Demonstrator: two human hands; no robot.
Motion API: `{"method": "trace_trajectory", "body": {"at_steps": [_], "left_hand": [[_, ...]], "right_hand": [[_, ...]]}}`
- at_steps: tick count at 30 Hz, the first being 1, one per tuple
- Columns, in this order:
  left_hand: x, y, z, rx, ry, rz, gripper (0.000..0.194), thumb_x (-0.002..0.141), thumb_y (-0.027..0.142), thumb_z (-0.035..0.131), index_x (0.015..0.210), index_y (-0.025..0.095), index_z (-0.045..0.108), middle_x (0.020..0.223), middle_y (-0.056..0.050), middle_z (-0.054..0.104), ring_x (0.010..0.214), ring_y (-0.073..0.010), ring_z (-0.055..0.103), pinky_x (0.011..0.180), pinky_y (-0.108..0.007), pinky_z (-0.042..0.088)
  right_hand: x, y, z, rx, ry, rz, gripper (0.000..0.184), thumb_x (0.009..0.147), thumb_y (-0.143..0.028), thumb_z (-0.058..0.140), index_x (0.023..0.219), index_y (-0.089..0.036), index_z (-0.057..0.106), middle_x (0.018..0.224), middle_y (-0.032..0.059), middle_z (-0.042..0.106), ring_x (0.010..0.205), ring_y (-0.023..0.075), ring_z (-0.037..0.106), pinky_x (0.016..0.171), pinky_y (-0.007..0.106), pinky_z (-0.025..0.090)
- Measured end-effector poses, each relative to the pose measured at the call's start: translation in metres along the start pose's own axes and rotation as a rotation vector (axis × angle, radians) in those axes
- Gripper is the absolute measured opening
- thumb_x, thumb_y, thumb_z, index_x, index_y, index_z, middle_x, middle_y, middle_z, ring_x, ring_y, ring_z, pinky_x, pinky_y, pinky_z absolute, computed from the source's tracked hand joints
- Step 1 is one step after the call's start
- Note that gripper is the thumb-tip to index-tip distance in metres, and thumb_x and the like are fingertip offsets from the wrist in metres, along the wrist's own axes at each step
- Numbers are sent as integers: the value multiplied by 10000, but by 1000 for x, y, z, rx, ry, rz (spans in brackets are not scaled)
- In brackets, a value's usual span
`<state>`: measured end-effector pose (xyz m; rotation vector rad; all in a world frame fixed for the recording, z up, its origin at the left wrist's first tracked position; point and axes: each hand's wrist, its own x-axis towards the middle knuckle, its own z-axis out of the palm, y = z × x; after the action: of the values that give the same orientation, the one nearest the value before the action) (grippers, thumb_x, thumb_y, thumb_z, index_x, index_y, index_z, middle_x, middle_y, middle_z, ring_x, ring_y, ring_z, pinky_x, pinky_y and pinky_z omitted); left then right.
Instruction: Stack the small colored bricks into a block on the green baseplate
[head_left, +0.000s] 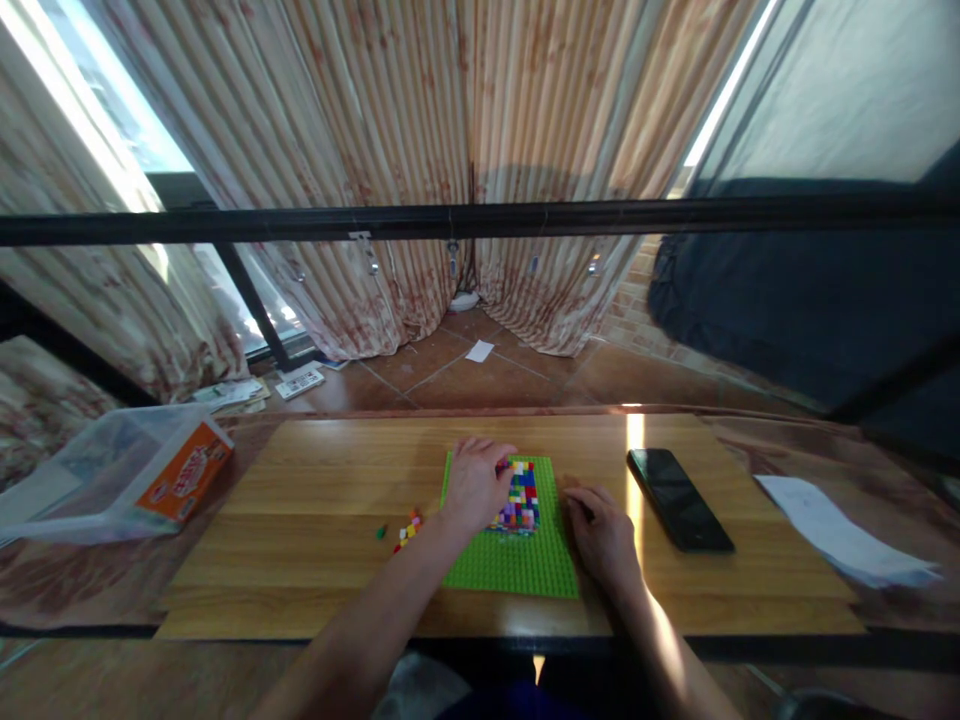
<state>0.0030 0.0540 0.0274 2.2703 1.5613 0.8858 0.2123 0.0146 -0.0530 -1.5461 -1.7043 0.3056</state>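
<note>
A green studded baseplate (517,565) lies on the wooden table (315,480) in front of me. A block of many small coloured bricks (521,495) covers its upper middle. My left hand (474,485) rests on the plate's upper left part, fingers curled and touching the left side of the coloured bricks; what they pinch is hidden. At the plate's right edge lies my right hand (600,535), its fingers bent and pressed on the table beside the plate. A few loose small bricks (406,528) lie left of the plate.
A black phone (679,498) lies right of the plate. White paper (840,535) sits at the far right. A clear plastic box with an orange label (127,470) stands at the left. A black bar (480,218) crosses the view in front of curtains.
</note>
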Motion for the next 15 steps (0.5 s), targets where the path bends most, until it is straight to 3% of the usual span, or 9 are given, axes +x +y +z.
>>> {"method": "trace_trajectory", "body": {"at_steps": [8,15], "left_hand": [[1,-9,10,-295,-55,-184,246,770,147,646,1003,191,715,1014,-55,722,961,-196,638,918,-352,475],[6,-19,19,-566,-166,-436,233,723,178,680,944,185,750,802,-10,731,724,-144,637,722,-277,504]], "right_hand": [[-1,4,1,-29,3,2,293,913,-349,467,893,-194,715,933,81,684,836,207,637,755,329,500],[0,5,1,-50,3,-8,286,911,-349,479,898,-188,715,959,85,685,867,210,638,775,331,501]]}}
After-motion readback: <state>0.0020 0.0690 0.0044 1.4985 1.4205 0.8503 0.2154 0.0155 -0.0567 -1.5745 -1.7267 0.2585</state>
